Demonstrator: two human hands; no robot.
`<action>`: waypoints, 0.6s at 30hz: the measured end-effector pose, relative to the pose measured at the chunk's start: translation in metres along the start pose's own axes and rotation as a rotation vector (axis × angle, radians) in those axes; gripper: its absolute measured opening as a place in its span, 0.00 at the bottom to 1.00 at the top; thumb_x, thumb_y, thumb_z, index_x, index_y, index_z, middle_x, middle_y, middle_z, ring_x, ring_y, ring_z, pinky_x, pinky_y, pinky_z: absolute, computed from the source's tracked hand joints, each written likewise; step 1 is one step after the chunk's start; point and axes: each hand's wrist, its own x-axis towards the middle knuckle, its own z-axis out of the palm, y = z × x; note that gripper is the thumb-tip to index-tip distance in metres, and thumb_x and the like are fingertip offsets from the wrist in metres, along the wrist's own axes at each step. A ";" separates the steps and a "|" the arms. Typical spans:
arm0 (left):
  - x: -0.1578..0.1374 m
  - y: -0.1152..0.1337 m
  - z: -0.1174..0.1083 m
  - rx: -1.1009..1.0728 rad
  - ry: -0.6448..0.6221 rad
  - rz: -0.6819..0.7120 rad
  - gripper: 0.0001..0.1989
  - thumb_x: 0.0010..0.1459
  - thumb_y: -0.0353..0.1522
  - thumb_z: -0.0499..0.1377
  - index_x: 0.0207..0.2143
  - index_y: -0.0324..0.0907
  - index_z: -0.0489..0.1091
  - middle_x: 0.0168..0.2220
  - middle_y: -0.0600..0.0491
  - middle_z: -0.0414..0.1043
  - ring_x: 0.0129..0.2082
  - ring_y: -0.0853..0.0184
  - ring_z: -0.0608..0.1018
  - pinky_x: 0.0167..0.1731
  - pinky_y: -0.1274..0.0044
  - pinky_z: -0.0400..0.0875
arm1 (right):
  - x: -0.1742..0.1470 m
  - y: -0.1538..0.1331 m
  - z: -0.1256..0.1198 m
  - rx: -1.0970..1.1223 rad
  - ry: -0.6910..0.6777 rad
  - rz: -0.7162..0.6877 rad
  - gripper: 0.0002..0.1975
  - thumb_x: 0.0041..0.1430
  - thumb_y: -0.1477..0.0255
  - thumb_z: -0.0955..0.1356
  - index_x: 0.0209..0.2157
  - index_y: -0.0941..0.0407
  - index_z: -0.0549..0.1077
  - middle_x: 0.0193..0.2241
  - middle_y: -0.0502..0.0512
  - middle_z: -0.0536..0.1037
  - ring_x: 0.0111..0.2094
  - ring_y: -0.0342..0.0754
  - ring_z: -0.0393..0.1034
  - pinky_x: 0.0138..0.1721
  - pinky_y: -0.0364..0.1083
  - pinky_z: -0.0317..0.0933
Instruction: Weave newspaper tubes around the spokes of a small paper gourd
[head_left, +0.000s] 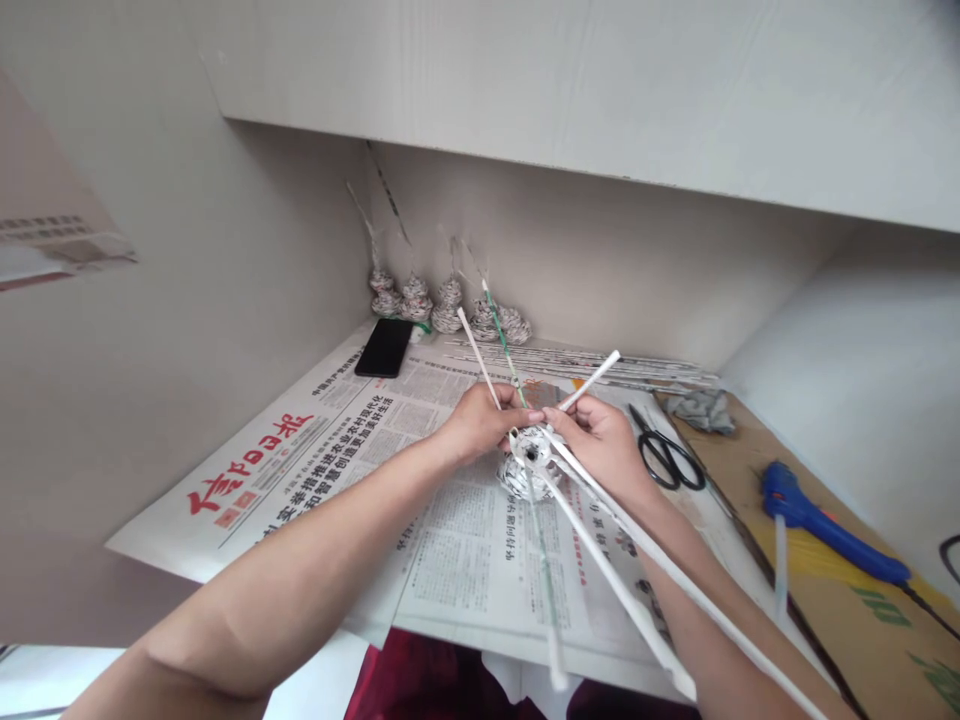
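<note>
A woven paper gourd [527, 482] sits between both hands, its round hole facing me. Long rolled-newspaper tubes stick out around it, some white, one greenish. My left hand [481, 420] is closed at its upper left side, with thumb and fingers gripping near the rim. On the right, my right hand [600, 440] pinches by the same rim, thumb close to the left thumb. A white paper tube [592, 380] rises past its fingers. Two long white tubes [622, 590] run down toward me along my right forearm. The fingers partly hide the weave.
Several finished paper gourds [448, 305] stand at the back wall by a black phone [383, 348]. Loose paper tubes [600, 362] lie to their right. Black scissors [667, 458], a grey cloth [703, 410] and a blue glue gun [825, 525] lie right. Newspaper [450, 580] covers the table.
</note>
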 end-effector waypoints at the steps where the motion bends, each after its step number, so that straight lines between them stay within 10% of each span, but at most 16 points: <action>1: 0.001 -0.001 0.000 -0.007 -0.004 0.005 0.18 0.41 0.40 0.69 0.23 0.37 0.66 0.16 0.58 0.66 0.14 0.76 0.66 0.14 0.82 0.61 | 0.000 -0.001 0.000 0.024 -0.006 0.005 0.15 0.47 0.59 0.74 0.28 0.57 0.73 0.21 0.50 0.75 0.21 0.43 0.67 0.22 0.42 0.59; 18: 0.000 0.002 -0.003 0.416 0.049 0.116 0.16 0.51 0.40 0.60 0.20 0.40 0.61 0.17 0.58 0.64 0.19 0.73 0.66 0.21 0.80 0.56 | 0.002 -0.003 -0.008 -0.089 -0.228 -0.014 0.11 0.50 0.63 0.73 0.30 0.57 0.80 0.27 0.54 0.81 0.27 0.47 0.73 0.29 0.44 0.65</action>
